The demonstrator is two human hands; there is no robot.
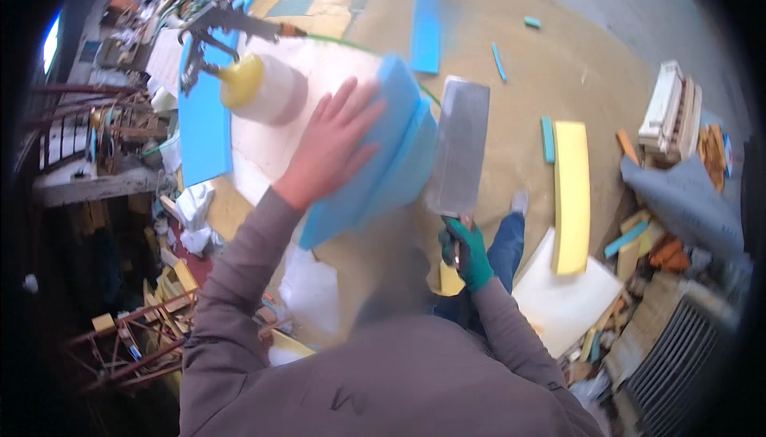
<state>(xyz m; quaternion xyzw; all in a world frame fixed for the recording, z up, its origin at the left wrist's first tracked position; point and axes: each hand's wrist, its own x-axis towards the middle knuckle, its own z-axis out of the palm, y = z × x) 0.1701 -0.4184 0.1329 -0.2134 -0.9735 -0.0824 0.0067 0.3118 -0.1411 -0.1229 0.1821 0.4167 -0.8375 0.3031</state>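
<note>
My left hand [335, 138] is bare. It lies flat, fingers stretched, across the near end of a blue foam block [359, 189] at the right edge of a white work surface [275, 146]. In its green glove, my right hand [469, 253] is wrapped round the handle of a broad, cleaver-like knife [463, 138]. The wide grey blade points away from me, just right of the foam. Left of my left hand, a spray gun [231, 30] with a yellow-topped, whitish cup [267, 90] stands on the work surface.
Another blue foam piece [206, 118] lies at the surface's left side. On the floor are a long blue strip [427, 30], a yellow foam strip [571, 197] and a white sheet [558, 301]. Foam scraps and a grey grille [678, 365] lie at right; a red metal frame [132, 349] stands at left.
</note>
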